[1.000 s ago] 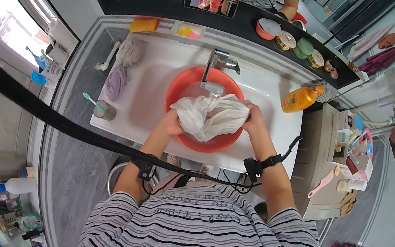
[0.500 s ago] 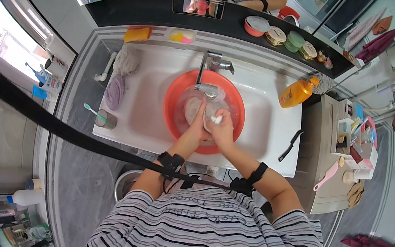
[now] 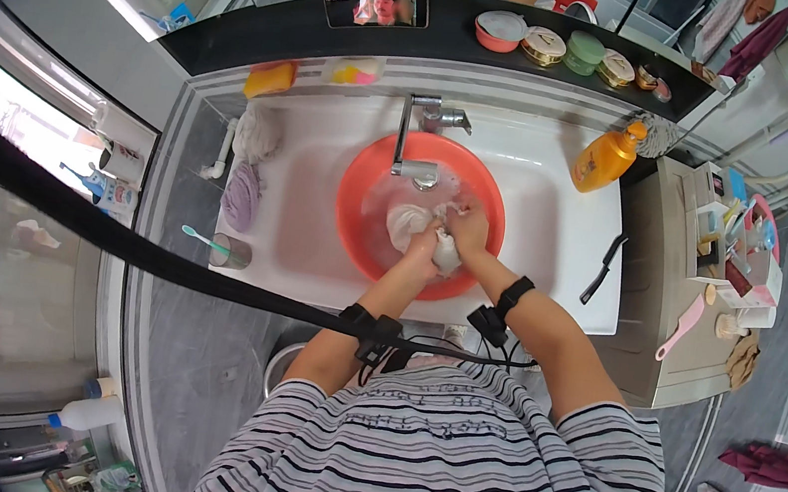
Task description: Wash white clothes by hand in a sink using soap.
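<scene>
A red-orange basin (image 3: 349,210) stands in the white sink (image 3: 299,238), with cloudy water in it. Both my hands are inside the basin on a wet white cloth (image 3: 405,223). Its fabric is bunched, and one part bulges out below my fingers. My left hand (image 3: 425,248) is closed around the cloth at its middle. Close beside it on the right, my right hand (image 3: 470,229) grips another gathered part, its fingertips partly hidden in the folds. Just above the hands hangs the chrome faucet (image 3: 414,167); I cannot make out any flow from it.
An orange pump bottle (image 3: 604,158) and a black-handled tool (image 3: 603,269) lie toward the sink's right side. On the left are a purple cloth (image 3: 242,196), a pale mesh puff (image 3: 259,133) and a cup (image 3: 231,251) with a toothbrush. A phone (image 3: 377,8) rests on the black ledge.
My left hand has gone from stretched fingers against the cloth to a closed hold. My right hand has shifted its grip, and the cloth is bunched differently. The whole view has shifted slightly.
</scene>
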Demonstrator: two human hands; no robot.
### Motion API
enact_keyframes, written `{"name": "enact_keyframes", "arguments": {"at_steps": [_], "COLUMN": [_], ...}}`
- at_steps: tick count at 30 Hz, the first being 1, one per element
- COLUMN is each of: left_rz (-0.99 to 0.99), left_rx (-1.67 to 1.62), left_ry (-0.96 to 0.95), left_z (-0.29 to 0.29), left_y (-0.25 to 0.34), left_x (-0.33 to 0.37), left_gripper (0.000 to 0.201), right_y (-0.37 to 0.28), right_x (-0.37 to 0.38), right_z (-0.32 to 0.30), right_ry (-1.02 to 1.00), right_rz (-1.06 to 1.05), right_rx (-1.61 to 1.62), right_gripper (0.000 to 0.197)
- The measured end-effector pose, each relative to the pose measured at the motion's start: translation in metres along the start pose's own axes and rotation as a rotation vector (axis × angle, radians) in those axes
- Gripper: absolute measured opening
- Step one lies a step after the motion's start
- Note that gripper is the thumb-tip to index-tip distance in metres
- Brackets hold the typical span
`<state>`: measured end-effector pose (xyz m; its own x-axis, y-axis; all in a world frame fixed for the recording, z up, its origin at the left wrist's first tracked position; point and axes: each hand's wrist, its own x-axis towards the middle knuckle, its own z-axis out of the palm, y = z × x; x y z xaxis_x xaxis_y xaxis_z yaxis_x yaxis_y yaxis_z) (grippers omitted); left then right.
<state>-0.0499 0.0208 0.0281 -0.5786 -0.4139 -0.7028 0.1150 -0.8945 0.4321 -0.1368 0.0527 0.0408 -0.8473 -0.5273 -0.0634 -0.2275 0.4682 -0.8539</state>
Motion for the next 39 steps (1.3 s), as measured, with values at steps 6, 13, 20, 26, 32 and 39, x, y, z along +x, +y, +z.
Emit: {"name": "enact_keyframes", "arguments": {"at_steps": [6, 13, 20, 26, 32, 39], "left_rz": [-0.13, -0.013, -0.099, -0.063, -0.163, -0.021], "left_rx": [-0.244, -0.125, -0.225, -0.35, -0.306, -0.367], "left_ry": [-0.185, -0.131, -0.151, -0.303, -0.284, -0.145], "left_z": [-0.025, -0.024, 0.007, -0.006, -0.023, -0.04], "left_y": [0.024, 0.017, 0.04, 0.053, 0.049, 0.055], "left_x": [0.0, -0.002, -0.043, -0.058, -0.048, -0.041], "left_gripper": [0.043, 0.043, 0.038, 0.031, 0.034, 0.037], "right_y": [-0.066, -0.077, 0.022, -0.04, -0.037, -0.075], "right_x": [-0.074, -0.06, 0.013, -0.001, -0.009, -0.03], "right_z": [-0.01, -0.014, 0.013, -0.032, -0.035, -0.054], "right_ry": [-0.097, -0.132, -0.082, -0.941, -1.01, -0.656], "right_rz": [-0.234, -0.317, 0.052, 0.644, 0.648, 0.506], "right_rx": [0.101, 0.094, 0.411, 1.07, 1.086, 0.77], "right_gripper": [0.02, 0.017, 0.049, 0.054, 0.047, 0.034]}}
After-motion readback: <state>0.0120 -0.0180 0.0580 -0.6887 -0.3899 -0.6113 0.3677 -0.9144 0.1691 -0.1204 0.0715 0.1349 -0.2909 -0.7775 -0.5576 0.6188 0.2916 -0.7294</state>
